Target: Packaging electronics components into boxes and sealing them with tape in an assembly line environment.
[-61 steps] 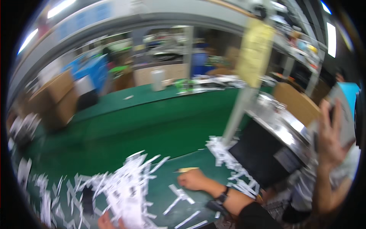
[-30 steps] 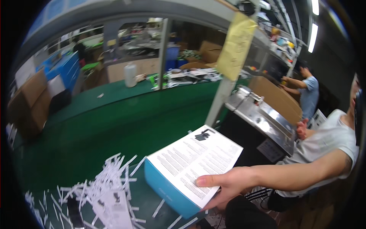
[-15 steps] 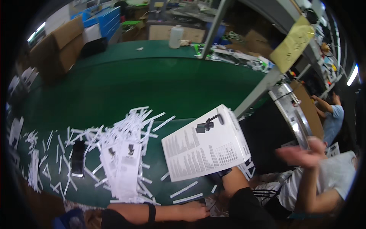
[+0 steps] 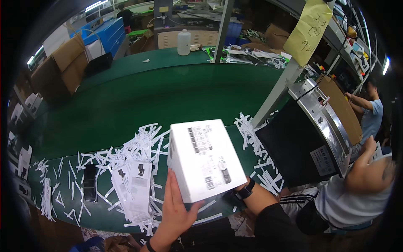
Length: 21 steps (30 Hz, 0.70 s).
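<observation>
A white cardboard box [image 4: 205, 161] with black labels and a barcode on its upward face is held over the near edge of the green table. My left hand [image 4: 178, 216] grips its near left side, fingers along the side and thumb by the lower edge. The fingers of my right hand are hidden beneath the box; only the wrist with a black watch [image 4: 244, 190] shows at its near right corner. To the left lie printed leaflets [image 4: 140, 185] on a heap of white paper strips [image 4: 138, 145]. A black phone-like slab [image 4: 89, 183] is beside them.
A black machine with a metal top [image 4: 298, 138] stands at the right, behind a grey post [image 4: 277, 94] with a yellow note. Close on my right sits a person in a white shirt [image 4: 357, 201]. A plastic bottle [image 4: 184, 43] and brown cartons [image 4: 58, 71] stand farther back.
My left hand has come up from the table's near edge onto the box. The box has turned from its picture side to a labelled face. The neighbour's raised hand has drawn back.
</observation>
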Each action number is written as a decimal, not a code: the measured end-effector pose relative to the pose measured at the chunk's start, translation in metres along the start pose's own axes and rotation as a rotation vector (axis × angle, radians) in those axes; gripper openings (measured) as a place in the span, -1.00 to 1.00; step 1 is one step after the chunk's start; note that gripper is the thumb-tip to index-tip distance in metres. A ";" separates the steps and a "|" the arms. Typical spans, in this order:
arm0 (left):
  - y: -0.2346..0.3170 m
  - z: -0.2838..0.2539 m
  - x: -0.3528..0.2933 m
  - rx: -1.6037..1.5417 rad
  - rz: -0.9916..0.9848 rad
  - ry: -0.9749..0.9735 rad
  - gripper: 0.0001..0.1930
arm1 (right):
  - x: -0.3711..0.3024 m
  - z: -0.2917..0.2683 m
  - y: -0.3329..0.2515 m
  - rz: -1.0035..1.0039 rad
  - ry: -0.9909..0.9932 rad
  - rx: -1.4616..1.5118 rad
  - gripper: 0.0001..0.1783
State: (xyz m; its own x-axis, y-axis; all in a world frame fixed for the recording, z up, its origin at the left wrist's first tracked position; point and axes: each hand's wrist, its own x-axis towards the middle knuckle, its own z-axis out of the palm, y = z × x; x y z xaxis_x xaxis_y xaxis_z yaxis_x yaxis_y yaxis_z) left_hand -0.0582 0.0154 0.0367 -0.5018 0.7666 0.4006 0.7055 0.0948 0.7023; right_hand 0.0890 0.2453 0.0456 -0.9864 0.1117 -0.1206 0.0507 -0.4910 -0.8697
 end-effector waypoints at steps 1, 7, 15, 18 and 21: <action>-0.005 0.004 -0.005 0.012 0.000 0.000 0.09 | 0.009 0.005 0.006 -0.031 -0.010 0.019 -0.55; 0.001 -0.003 -0.003 -0.074 -0.054 0.015 -0.03 | 0.037 0.002 0.002 -0.207 -0.071 0.122 -0.55; 0.048 -0.045 0.070 0.186 0.279 0.251 -0.57 | 0.112 0.024 -0.035 -0.439 -0.125 0.136 -0.54; 0.053 -0.059 0.074 0.276 0.409 0.133 -0.60 | 0.067 0.007 -0.015 -0.484 -0.174 0.147 -0.54; 0.053 -0.068 0.070 0.295 0.563 0.078 -0.65 | 0.068 -0.001 -0.023 -0.532 -0.210 0.155 -0.54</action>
State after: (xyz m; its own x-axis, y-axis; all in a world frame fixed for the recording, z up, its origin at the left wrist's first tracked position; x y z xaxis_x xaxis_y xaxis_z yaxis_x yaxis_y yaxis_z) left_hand -0.0898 0.0308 0.1422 -0.0416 0.7023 0.7106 0.9741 -0.1296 0.1851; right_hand 0.0213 0.2651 0.0567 -0.8806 0.2120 0.4239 -0.4674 -0.5366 -0.7026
